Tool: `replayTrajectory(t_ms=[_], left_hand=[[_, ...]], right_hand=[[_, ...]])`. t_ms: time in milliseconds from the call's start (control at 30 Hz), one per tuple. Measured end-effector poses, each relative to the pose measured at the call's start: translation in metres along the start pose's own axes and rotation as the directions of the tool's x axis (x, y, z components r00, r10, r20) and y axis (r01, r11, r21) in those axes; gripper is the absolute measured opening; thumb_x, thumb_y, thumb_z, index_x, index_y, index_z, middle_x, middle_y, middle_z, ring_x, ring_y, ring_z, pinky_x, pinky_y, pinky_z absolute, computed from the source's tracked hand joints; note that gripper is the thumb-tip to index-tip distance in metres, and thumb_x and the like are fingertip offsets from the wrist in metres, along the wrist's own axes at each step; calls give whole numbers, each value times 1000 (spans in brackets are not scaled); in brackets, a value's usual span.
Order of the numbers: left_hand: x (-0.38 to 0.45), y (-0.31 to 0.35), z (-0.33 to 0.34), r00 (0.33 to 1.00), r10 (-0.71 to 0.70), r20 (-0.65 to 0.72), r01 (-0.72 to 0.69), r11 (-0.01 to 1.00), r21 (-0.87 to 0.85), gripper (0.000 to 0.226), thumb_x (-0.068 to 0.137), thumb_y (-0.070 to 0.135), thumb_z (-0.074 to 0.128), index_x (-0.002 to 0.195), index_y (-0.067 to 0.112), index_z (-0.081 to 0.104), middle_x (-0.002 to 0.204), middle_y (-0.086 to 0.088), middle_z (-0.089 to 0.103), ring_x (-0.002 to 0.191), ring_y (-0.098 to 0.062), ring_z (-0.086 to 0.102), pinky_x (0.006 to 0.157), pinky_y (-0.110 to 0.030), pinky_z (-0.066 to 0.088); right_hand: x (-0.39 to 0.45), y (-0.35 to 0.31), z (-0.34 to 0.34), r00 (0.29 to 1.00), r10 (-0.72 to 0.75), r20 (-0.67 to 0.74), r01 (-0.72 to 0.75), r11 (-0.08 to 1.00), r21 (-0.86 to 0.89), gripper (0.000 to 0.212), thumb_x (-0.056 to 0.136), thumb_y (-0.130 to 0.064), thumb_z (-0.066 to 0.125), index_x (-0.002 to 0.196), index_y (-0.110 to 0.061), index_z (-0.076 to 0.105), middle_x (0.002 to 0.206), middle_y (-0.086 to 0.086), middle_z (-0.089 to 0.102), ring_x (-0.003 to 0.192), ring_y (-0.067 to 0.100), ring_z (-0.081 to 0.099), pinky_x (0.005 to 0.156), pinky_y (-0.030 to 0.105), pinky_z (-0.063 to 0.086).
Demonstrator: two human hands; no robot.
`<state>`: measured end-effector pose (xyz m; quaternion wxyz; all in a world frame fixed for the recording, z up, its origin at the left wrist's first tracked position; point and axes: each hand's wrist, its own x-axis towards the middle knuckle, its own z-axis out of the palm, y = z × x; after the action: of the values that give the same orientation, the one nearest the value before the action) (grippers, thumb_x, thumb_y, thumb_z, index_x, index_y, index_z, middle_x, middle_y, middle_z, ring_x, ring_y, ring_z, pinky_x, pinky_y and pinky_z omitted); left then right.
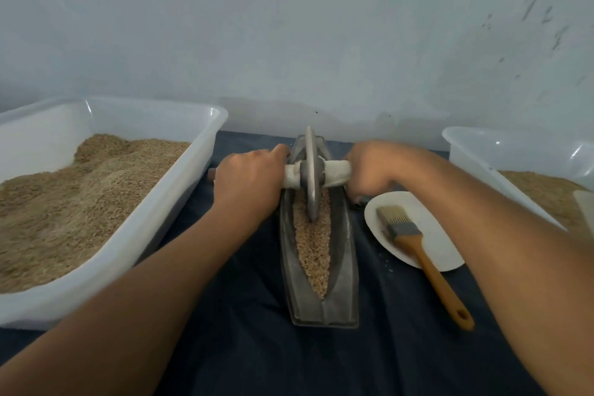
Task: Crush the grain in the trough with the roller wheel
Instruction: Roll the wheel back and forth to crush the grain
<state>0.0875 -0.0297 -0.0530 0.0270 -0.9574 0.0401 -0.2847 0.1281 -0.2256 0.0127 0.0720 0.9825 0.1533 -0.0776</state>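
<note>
The roller's handle (334,173) ends are being covered by both hands; the right tub (514,154) is being cut off by the frame edge.

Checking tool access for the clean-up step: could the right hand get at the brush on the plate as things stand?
Probably yes. The brush lies uncovered on the white plate, just beside the right hand, but that hand now grips the roller wheel handle and must let go first.

A large white tub (205,151) of loose husks sits at left on the dark cloth (244,347); a second white tub (466,151) stands at right. Near it, a white plate (443,244) carries a wooden-handled brush (418,244), before a pale wall (289,26)
</note>
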Motion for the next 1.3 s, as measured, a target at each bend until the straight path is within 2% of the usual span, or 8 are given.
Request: replayTrajectory(t_ms=[167,333,533,733,833,933,1100,1300], left_hand=[[5,3,-1,999,35,3,-35,997,74,37,89,24,61,123,30,49,94,4,66,78,-23,66,60,-33,38],[3,9,-13,997,78,-25,-73,986,149,39,86,29,66,121,32,49,87,7,63,73,-22,65,53,-28,23],[-2,8,-23,989,148,19,-149,987,60,45,85,23,66,127,28,48,92,-1,64,78,-28,65,64,-34,37],[-24,10,-37,984,158,82,-166,981,101,65,81,18,72,138,23,42,100,-3,63,88,-27,64,75,-40,45],[-41,9,-42,984,158,82,-165,982,89,73,75,14,76,141,20,44,102,-6,63,91,-30,63,75,-42,45],[-56,9,-49,986,144,79,-149,986,74,77,76,19,76,145,21,41,107,-5,62,97,-30,61,79,-42,45],[-72,7,-52,990,122,66,-125,992,31,82,72,23,80,145,14,46,102,-7,64,94,-33,63,77,-45,46],[-70,4,-47,993,83,88,-82,997,-14,83,76,34,76,149,20,40,109,0,63,102,-26,62,82,-41,45]], right_hand=[[-3,7,6,1000,-17,-7,17,996,87,25,73,-36,81,82,-17,69,77,2,67,68,20,64,59,30,47],[-13,11,23,986,39,-162,-18,991,131,23,69,-40,72,84,-26,63,77,-4,65,67,17,62,58,29,44],[-27,7,37,939,68,-338,-16,988,152,29,76,-39,67,101,-26,66,72,-5,52,60,16,48,55,29,35],[-51,-5,55,852,105,-512,-30,988,154,24,78,-29,71,97,-26,57,67,-5,40,54,14,31,48,29,17],[-67,-12,66,779,86,-621,5,990,142,29,78,-27,73,95,-25,49,72,-5,52,58,19,43,50,30,14],[-83,-17,68,742,30,-670,45,995,94,30,80,-25,72,101,-22,52,88,-1,64,73,26,58,57,34,23],[-106,-22,66,682,-36,-730,71,997,17,29,83,-22,68,108,-18,53,98,3,65,83,27,61,64,36,28],[-106,-25,62,699,-65,-713,64,998,-28,30,81,-24,72,105,-18,53,94,3,64,82,26,59,65,36,28]])
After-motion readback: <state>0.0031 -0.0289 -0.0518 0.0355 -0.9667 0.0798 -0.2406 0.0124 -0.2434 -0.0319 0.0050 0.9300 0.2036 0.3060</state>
